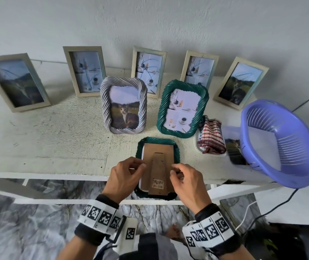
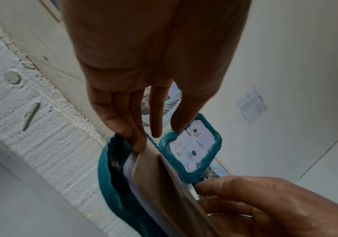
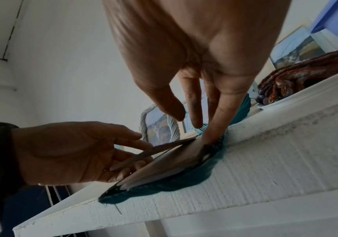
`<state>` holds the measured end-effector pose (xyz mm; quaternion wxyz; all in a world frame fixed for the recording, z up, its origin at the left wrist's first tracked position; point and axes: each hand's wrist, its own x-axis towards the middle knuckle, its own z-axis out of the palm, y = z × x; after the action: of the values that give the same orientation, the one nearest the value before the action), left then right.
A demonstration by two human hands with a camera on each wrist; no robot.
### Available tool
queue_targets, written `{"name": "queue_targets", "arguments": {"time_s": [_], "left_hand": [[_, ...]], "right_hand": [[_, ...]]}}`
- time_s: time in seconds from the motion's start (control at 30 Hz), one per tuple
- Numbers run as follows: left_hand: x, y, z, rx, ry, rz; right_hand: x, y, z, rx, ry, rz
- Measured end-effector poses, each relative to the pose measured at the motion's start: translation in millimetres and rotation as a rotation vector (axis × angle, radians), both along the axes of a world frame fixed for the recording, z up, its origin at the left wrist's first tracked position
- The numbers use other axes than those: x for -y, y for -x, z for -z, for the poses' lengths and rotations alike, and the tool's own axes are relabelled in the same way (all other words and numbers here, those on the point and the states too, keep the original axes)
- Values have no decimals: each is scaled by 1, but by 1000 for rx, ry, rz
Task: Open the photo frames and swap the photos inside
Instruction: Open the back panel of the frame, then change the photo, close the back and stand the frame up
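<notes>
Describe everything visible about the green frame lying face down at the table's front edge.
The green frame has a dark teal twisted-rope border, seemingly plastic. It lies face down at the table edge, its brown cardboard backing with a stand flap facing up and white paper showing under the backing's left side. The left hand and right hand finger its side edges.

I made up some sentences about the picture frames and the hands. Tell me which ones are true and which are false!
1. The green frame by the hands lies face down, its brown backing board up. True.
2. The grey twisted frame holds a cat photo. True.
3. The purple basket is on the left side of the shelf. False: it is at the right end.
4. The checked cloth covers the standing green frame. False: it lies beside that frame, on a white tray.
5. The left hand and right hand are both at the face-down frame. True.
</notes>
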<state>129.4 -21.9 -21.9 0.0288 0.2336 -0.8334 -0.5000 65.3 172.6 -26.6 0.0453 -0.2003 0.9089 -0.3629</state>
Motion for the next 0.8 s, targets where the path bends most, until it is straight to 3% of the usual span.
{"name": "queue_targets", "arguments": {"time_s": [0.37, 0.8], "left_hand": [[-4, 1, -1, -4, 118, 59], [-8, -1, 3, -22, 230, 130]], "right_hand": [[5, -1, 1, -83, -41, -38], [8, -7, -1, -20, -203, -136]]}}
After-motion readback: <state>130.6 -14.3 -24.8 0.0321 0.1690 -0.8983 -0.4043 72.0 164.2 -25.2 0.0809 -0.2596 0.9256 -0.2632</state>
